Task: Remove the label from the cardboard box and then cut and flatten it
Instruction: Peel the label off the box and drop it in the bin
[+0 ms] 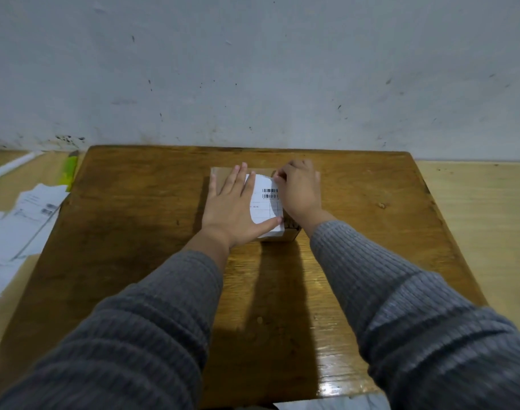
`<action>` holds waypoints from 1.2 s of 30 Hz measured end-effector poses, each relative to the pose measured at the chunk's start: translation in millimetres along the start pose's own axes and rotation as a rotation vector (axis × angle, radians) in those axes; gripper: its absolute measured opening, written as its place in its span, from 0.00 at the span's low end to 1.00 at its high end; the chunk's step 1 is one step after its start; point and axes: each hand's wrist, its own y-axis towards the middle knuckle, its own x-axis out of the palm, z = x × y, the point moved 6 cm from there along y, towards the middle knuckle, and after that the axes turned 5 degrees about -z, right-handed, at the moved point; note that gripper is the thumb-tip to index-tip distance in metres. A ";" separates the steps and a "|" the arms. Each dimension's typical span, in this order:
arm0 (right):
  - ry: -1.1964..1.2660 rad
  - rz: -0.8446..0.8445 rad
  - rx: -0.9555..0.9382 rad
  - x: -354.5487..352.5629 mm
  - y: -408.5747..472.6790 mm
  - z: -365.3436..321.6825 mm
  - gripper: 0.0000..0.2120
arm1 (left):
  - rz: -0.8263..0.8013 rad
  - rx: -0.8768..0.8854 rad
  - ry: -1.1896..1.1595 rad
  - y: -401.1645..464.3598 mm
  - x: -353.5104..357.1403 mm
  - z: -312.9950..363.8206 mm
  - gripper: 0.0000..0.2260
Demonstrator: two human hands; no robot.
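Note:
A small cardboard box (220,173) stands on the wooden table (134,220), near its far middle. A white label (266,208) with barcodes covers the box's top and folds over its near side. My left hand (235,211) lies flat on the box's left part, fingers spread, thumb along the label's near edge. My right hand (300,190) is at the label's far right corner, its fingertips pinching the lifted edge of the label. Most of the box is hidden under both hands.
Several white printed sheets (25,220) lie on the floor to the left of the table, with a green object (69,170) and a white tube (13,167) beyond them. A grey wall (252,69) stands right behind the table. White paper (326,403) shows at the table's near edge.

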 end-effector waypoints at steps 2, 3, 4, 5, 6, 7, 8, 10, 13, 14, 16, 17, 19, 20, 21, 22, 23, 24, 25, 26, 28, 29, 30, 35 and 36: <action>0.032 -0.007 -0.012 -1.2 -4.8 -3.5 0.10 | 0.000 -0.005 -0.011 0.4 -0.1 -0.3 0.52; 0.043 -0.014 -0.015 -1.7 -6.8 -5.5 0.10 | 0.000 -0.006 -0.019 0.4 -0.5 -0.7 0.53; 0.061 -0.016 -0.007 -3.0 -8.5 -6.8 0.10 | -0.001 -0.005 -0.024 0.2 -0.6 -0.8 0.53; 0.085 -0.015 0.009 -4.6 -9.5 -7.4 0.09 | 0.000 0.000 -0.024 -0.3 -0.6 -0.6 0.53; 0.113 -0.011 0.035 -6.3 -10.2 -6.8 0.09 | 0.002 0.010 -0.019 -0.8 -0.5 -0.3 0.52; 0.145 -0.010 0.067 -6.8 -10.5 -5.1 0.08 | 0.005 0.019 -0.013 -1.2 -0.7 0.3 0.52; 0.179 -0.007 0.097 -7.6 -10.7 -3.4 0.07 | 0.009 0.026 -0.007 -1.2 -0.3 0.5 0.52; 0.240 0.006 0.128 -6.5 -9.3 -0.9 0.06 | 0.016 0.029 -0.004 -1.0 0.3 0.3 0.51; 0.269 0.018 0.116 -6.2 -5.8 -1.1 0.10 | 0.035 0.027 -0.012 -0.5 0.5 0.1 0.51; 0.230 0.010 0.092 -5.7 -4.0 -1.5 0.11 | 0.041 0.027 -0.011 -0.5 0.6 0.2 0.51; 0.102 -0.002 0.018 -4.7 -1.8 -3.4 0.12 | 0.044 0.028 -0.007 -0.3 1.0 0.1 0.51; 0.053 -0.011 -0.013 -4.1 -1.3 -4.5 0.12 | 0.044 0.026 -0.008 0.0 1.2 -0.2 0.51; 0.002 -0.031 -0.034 -2.8 -0.9 -5.7 0.10 | 0.046 0.024 -0.013 0.6 1.2 -0.8 0.51; -0.005 -0.037 -0.033 -2.0 -0.3 -5.4 0.09 | 0.046 0.023 -0.018 0.8 1.2 -0.9 0.51; 0.000 -0.039 -0.031 -1.7 0.6 -5.3 0.09 | 0.045 0.022 -0.024 0.9 1.2 -1.0 0.52; 0.007 -0.039 -0.030 -1.4 1.4 -5.7 0.09 | 0.045 0.021 -0.029 0.8 1.0 -0.9 0.52; 0.004 -0.033 -0.032 -1.8 1.4 -6.9 0.08 | 0.045 0.019 -0.035 0.7 0.7 -0.9 0.52; -0.015 -0.018 -0.038 -1.8 1.1 -8.3 0.08 | 0.045 0.017 -0.037 0.6 0.7 -0.9 0.53; -0.045 0.013 -0.050 -1.7 0.5 -9.6 0.07 | 0.043 0.015 -0.037 0.7 0.3 -1.0 0.53; -0.073 0.060 -0.058 -3.1 -0.8 -11.3 0.07 | 0.041 0.014 -0.034 0.9 -0.1 -1.2 0.53; -0.099 0.127 -0.049 -7.6 -2.5 -12.2 0.07 | 0.037 0.012 -0.028 0.9 -0.4 -1.0 0.53; -0.102 0.108 -0.050 -7.7 -1.8 -12.3 0.07 | 0.035 0.011 -0.029 0.9 -0.7 -0.6 0.53; -0.094 0.063 -0.059 -4.9 -0.6 -12.2 0.08 | 0.034 0.010 -0.032 0.9 -0.7 -0.5 0.53; 0.216 -0.023 0.029 6.5 -1.0 -11.1 0.05 | 0.032 0.001 -0.038 0.5 0.3 -1.9 0.53; 0.247 -0.044 0.059 6.8 -1.4 -9.7 0.04 | 0.026 0.005 -0.041 0.7 0.4 -1.8 0.52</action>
